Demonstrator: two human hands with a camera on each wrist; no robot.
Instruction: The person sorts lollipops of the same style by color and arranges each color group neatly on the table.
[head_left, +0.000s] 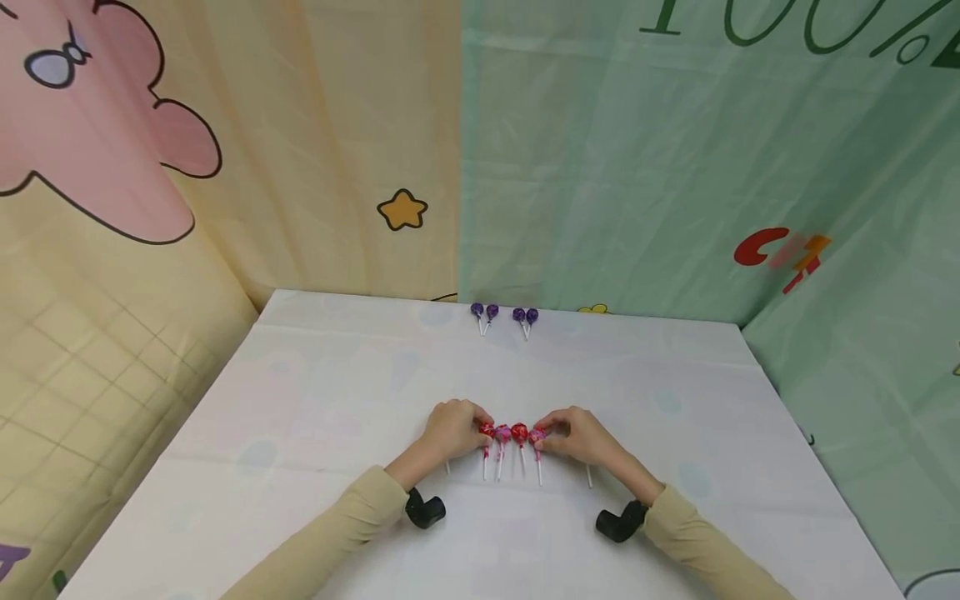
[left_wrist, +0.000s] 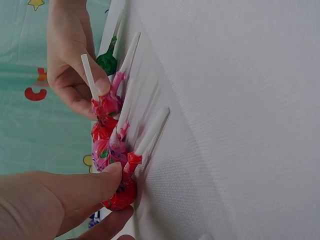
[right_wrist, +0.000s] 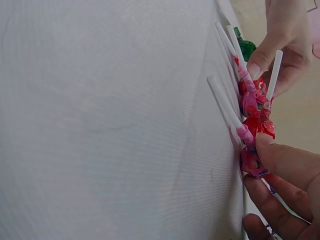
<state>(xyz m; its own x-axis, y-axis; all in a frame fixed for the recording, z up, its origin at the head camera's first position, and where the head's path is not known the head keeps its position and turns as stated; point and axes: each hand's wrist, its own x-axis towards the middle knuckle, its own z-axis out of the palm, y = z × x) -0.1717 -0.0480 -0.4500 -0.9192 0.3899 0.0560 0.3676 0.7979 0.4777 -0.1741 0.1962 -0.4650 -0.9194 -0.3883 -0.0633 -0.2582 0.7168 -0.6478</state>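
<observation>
Beige cloth sleeves (head_left: 322, 540) behind, left hand (head_left: 452, 429) and right hand (head_left: 587, 436) are pinching round red and pink film-wrapped lollipops (head_left: 520, 432), so uneven squeezing's risking pop-outs between them.

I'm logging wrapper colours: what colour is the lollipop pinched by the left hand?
Red; the left wrist view shows that lollipop best.
</observation>
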